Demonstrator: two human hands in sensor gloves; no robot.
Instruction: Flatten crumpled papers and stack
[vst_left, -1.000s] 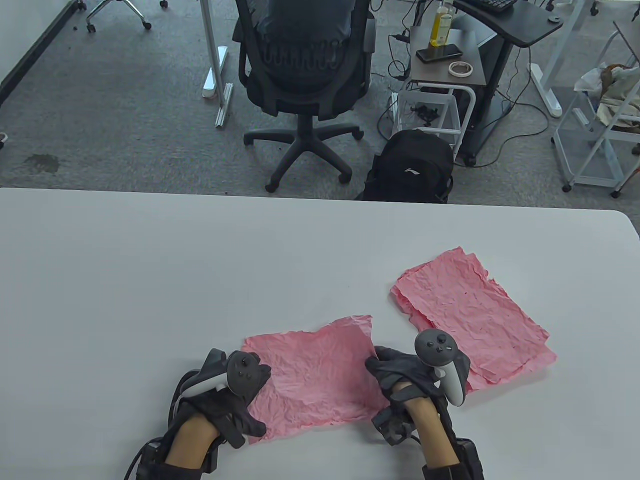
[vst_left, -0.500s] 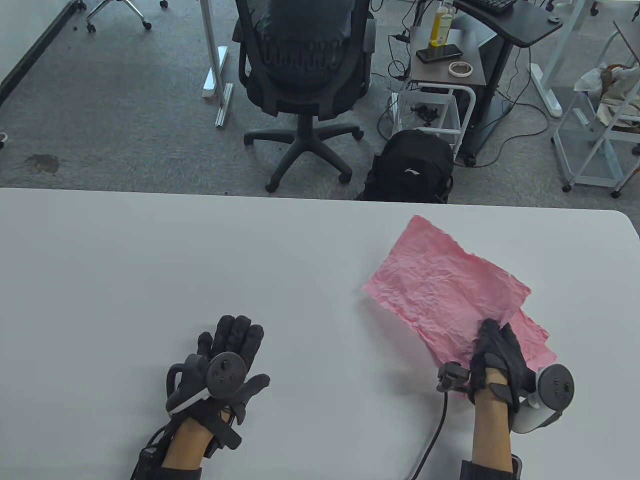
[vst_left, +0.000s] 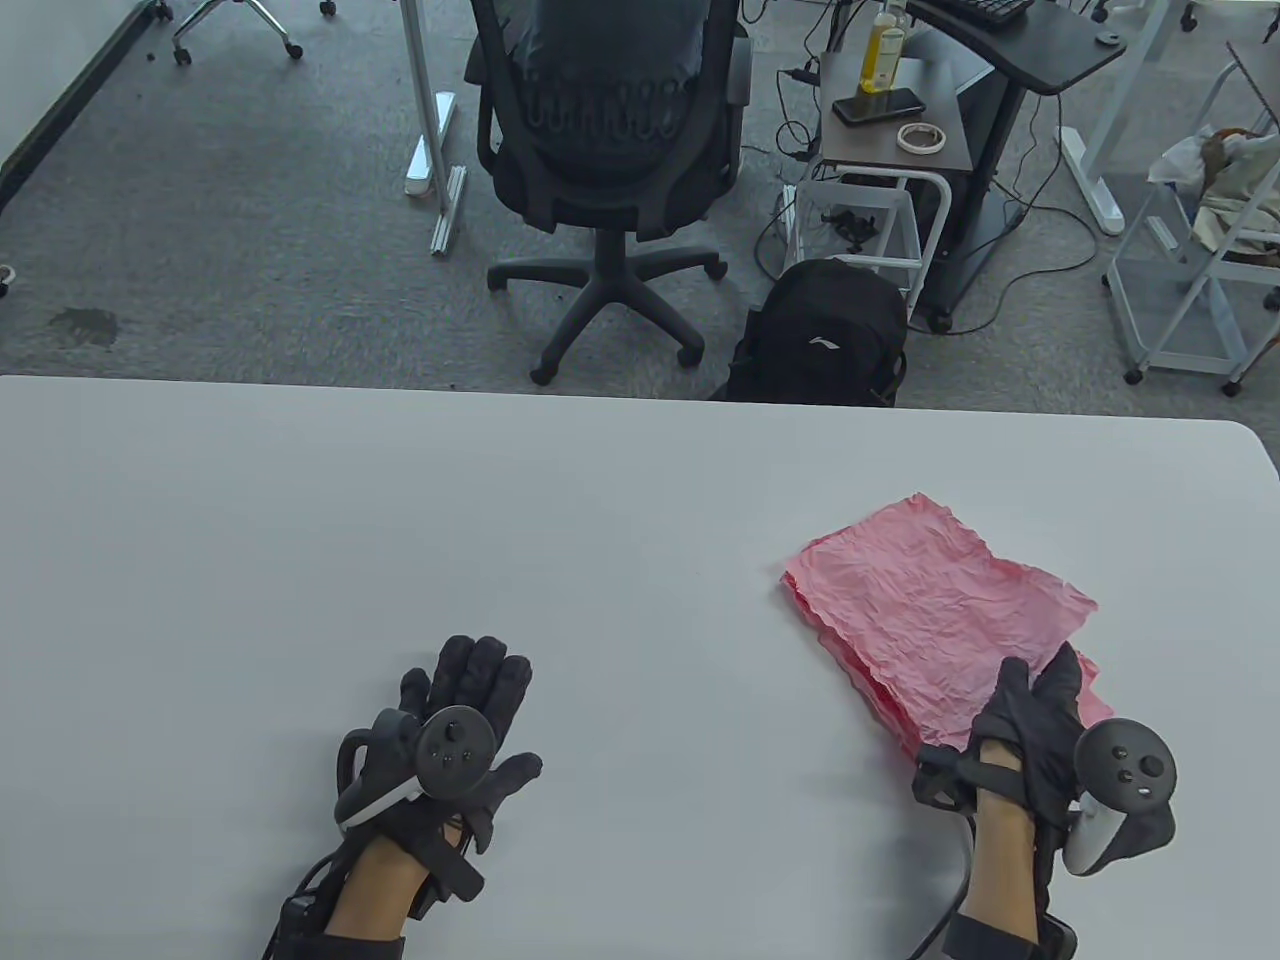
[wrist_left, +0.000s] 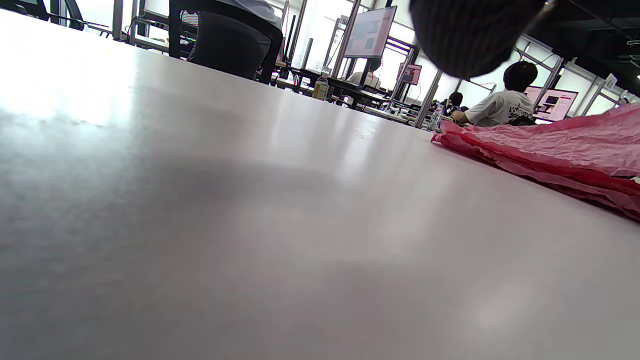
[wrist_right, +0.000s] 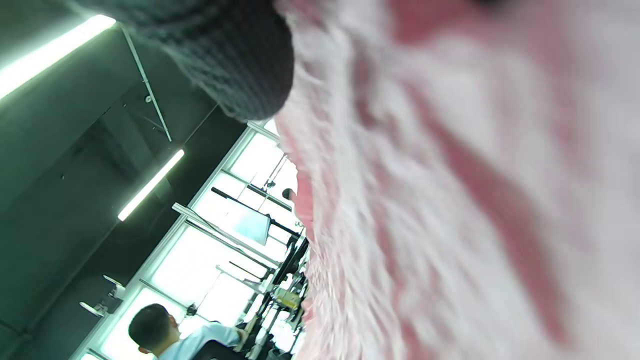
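Loosely laid, the pink stack (vst_left: 925, 610) sits at the table's (vst_left: 400, 520) right, the right hand (vst_left: 1035, 745) resting spread-fingered on its near corner and the left hand (vst_left: 450, 735) flat and empty, so a careless lift-off could drag the top sheet askew.

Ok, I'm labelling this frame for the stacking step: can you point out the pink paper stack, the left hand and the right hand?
paper stack (vst_left: 920, 590), table view, on the wrinkled top sheet's middle.
left hand (vst_left: 455, 730), table view, on the back of the hand, lying flat on the table.
right hand (vst_left: 1030, 735), table view, on the glove's back, at the stack's near corner.
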